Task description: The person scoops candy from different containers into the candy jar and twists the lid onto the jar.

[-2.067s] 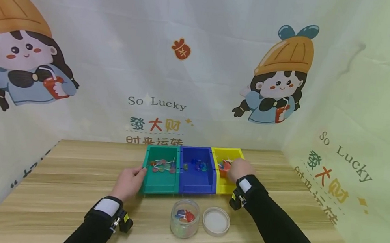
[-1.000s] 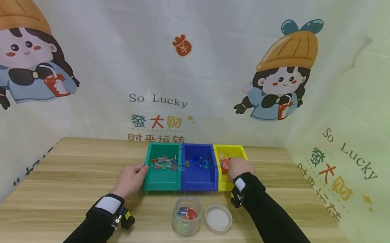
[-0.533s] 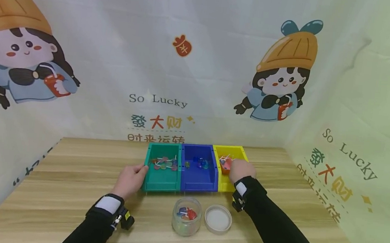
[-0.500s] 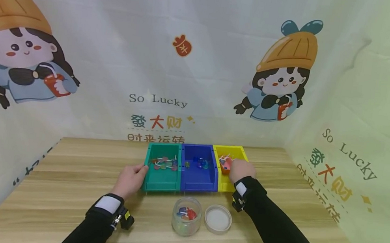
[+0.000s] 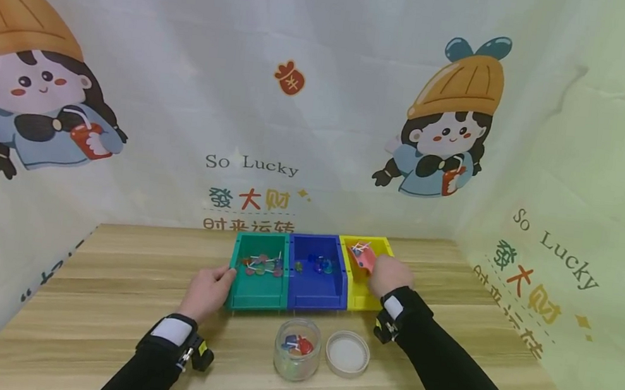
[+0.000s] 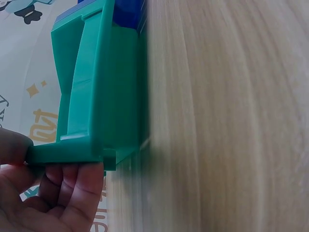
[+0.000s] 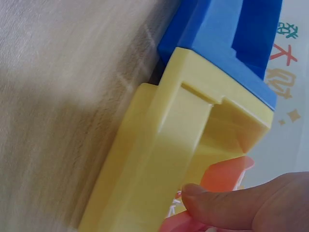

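right hand [image 5: 385, 275]: now lifts orange-red lollipops [image 5: 362, 258] above yellow bin [image 5: 360, 298], fingers pinching them, bunch freed | left hand [image 5: 210, 287]: fingers still clasp green bin [image 5: 256, 292] corner

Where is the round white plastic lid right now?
In the head view, the round white plastic lid lies flat on the wooden table, just right of the clear glass jar and in front of the yellow bin.

Tabletop [image 5: 107, 300]: light wood-grain laminate, smooth, matt. Green bin [image 5: 258, 278], blue bin [image 5: 317, 284], yellow bin [image 5: 362, 292]: moulded plastic, smooth, slight sheen. Jar [image 5: 297, 350]: clear, glossy, glass or plastic, can't tell. Lid [image 5: 347, 354]: translucent white plastic. Backdrop [image 5: 323, 94]: printed cloth, matt, creased.
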The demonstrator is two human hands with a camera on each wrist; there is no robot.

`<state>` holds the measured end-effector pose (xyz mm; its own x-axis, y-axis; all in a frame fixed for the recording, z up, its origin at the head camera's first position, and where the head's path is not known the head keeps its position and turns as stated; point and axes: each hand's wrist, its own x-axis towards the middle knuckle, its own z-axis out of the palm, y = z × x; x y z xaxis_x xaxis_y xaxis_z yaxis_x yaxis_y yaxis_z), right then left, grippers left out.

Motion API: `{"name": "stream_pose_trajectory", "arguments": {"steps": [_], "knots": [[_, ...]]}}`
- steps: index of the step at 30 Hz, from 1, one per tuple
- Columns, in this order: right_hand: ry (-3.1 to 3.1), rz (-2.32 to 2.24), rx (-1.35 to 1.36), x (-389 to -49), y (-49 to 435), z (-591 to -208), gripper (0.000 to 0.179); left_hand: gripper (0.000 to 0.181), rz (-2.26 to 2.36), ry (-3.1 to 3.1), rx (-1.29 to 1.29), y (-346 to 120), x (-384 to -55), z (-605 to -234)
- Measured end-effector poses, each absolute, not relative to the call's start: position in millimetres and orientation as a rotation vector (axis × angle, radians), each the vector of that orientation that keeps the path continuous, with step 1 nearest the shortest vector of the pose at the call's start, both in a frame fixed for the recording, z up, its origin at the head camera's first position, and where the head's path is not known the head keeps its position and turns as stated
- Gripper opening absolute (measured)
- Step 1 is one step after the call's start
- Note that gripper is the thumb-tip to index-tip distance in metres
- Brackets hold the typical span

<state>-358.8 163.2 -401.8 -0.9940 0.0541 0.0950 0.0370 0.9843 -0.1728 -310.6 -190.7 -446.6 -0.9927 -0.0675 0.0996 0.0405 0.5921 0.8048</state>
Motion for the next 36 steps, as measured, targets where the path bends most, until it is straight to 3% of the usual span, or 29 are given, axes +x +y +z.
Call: {"name": "stream_pose_trajectory", "arguments": {"steps": [8, 16, 28, 36], "knots": [[-2.97, 0.286, -0.001, -350.7, 164.6, -397.9, 0.018, 0.05, -1.397, -2.687, 0.04, -194.6, -311.4, -453.3], [-2.967, 0.284, 0.012, -338.5, 170.8, -389.1, 0.022, 0.064, -1.411, -2.649, 0.157, -198.1, -308.6, -449.0], [-2.962, 0.313, -0.033, -327.0, 181.4, -378.9, 0.035, 0.062, -1.457, -2.563, 0.004, -193.4, -292.8, -431.3], [-2.944, 0.481, -0.042, -321.6, 190.1, -380.5, 0.031, 0.059, -1.522, -2.544, -0.064, -184.7, -281.1, -428.0]]}}
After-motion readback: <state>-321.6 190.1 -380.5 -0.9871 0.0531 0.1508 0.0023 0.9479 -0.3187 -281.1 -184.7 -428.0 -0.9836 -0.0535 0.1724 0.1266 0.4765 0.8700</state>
